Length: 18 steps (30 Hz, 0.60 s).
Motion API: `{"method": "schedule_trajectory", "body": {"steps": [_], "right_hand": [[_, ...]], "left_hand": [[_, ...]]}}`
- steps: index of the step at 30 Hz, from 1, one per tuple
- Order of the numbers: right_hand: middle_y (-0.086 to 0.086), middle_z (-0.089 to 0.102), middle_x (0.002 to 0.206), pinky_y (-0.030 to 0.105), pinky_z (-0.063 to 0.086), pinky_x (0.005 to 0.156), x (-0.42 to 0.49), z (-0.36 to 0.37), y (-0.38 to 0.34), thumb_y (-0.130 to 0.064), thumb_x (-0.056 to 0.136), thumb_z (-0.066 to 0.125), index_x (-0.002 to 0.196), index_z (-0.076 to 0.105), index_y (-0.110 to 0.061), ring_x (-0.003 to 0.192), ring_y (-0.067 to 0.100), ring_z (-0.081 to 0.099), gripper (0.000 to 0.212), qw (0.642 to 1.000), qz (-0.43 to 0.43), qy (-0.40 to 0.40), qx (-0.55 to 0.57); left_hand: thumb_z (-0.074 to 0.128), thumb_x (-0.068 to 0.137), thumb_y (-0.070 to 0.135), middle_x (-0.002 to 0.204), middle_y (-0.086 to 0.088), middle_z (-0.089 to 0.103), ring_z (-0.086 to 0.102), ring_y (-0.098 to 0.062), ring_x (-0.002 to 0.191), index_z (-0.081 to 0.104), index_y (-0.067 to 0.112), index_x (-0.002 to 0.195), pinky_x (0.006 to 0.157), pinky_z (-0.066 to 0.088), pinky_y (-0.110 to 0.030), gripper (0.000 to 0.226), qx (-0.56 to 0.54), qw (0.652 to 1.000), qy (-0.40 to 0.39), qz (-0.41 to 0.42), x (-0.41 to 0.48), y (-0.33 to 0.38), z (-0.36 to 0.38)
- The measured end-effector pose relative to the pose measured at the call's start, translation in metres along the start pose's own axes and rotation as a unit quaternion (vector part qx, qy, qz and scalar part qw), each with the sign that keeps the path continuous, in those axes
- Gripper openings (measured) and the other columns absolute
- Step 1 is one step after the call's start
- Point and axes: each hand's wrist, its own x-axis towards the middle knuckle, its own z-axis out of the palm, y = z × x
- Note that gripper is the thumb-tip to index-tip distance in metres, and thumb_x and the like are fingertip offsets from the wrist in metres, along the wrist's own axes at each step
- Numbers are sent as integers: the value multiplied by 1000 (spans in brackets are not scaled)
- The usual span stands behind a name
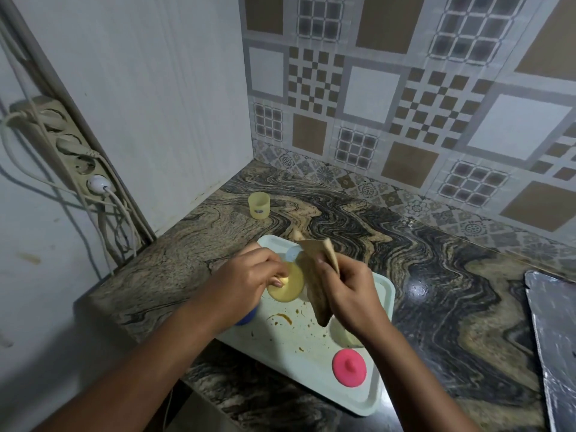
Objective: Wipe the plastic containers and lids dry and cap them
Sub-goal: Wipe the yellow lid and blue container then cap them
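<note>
1. Left hand point(249, 275) and right hand point(349, 294) work over a stained tray point(358, 397); a pink lid point(349, 366) lies on its near corner (likely awaiting its turn).
2. Left hand pinches the yellow lid point(291, 288) by its knob, which leaves its face free for wiping.
3. Right hand grips a folded brown cloth point(318, 275) right beside that lid; contact is unclear.
4. Farthest, an uncapped yellow cup point(258, 204) stands alone on the tabletop point(436, 244), probably this lid's partner.

lid in hand point(288, 286): pale yellow
lid on tray point(349, 366): pink
cloth point(318, 285): tan
tray point(367, 397): pale mint, brown stains
table point(436, 260): swirled black-and-beige marbling
</note>
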Motion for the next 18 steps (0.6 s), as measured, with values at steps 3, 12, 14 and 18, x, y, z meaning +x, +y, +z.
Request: {"method": "schedule_trajectory", "body": {"steps": [3,12,14,18], "right_hand": [[15,57,51,35,44,42,1,1,-2,-21,104,53,71,65,-30,39,23,52,37,994,-6,-73,-83],[-11,61,60,41,47,50,-22,-12,22,-22,100,54,97,71,-6,45,13,49,23,980,-30,-144,-131],[5,60,58,50,52,58,-21,-13,27,-41,95,51,88,69,-12,52,14,54,34,985,22,-121,-118],[8,69,74,40,54,66,-11,-1,31,-38,101,54,93,73,-5,70,16,63,38,992,121,-43,7]], "left_hand": [[69,77,-17,97,-5,66,56,-16,95,72,5,98,80,49,-17,30,4,1000,13,12,0,0,-4],[68,74,-24,97,-4,64,57,-16,93,72,4,97,75,57,-19,36,-15,999,16,-23,-13,-20,6],[68,76,-22,99,-4,64,57,-16,95,72,4,98,73,59,-22,34,-23,999,11,-36,-16,-24,10],[74,81,-6,98,1,66,58,-13,94,73,11,99,76,56,-27,25,-13,997,27,-69,-16,-33,14]]}}
